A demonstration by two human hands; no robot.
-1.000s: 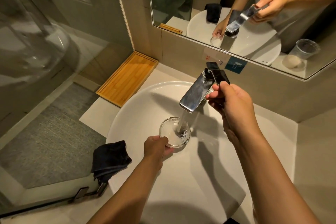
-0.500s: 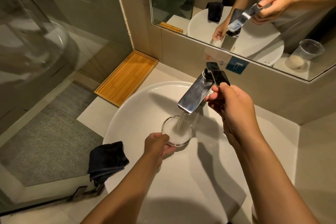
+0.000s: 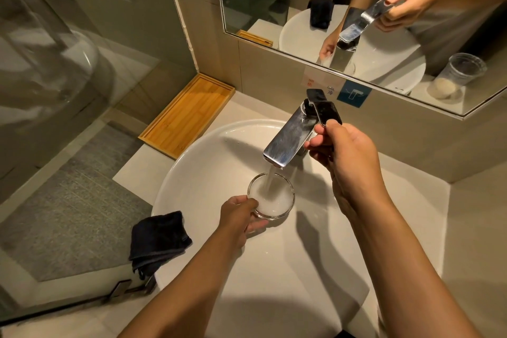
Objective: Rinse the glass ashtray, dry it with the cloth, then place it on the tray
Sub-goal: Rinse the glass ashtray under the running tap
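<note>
The round glass ashtray point(image 3: 274, 199) sits level under the chrome faucet point(image 3: 288, 140), full of foaming water from the running stream. My left hand point(image 3: 238, 217) grips its near-left rim over the white basin point(image 3: 197, 167). My right hand point(image 3: 343, 156) pinches the dark faucet lever point(image 3: 323, 107). A dark folded cloth point(image 3: 157, 239) hangs over the basin's left edge. The wooden tray point(image 3: 189, 115) lies on the counter at the back left, against the wall.
A mirror point(image 3: 356, 8) above the counter reflects the hands, the faucet and a clear plastic cup. A glass shower partition point(image 3: 55, 63) stands on the left. Bare counter point(image 3: 411, 200) lies to the right of the basin.
The ashtray has levelled out and filled with foaming water under the stream. My left hand shifted a little with it. My right hand stays on the lever.
</note>
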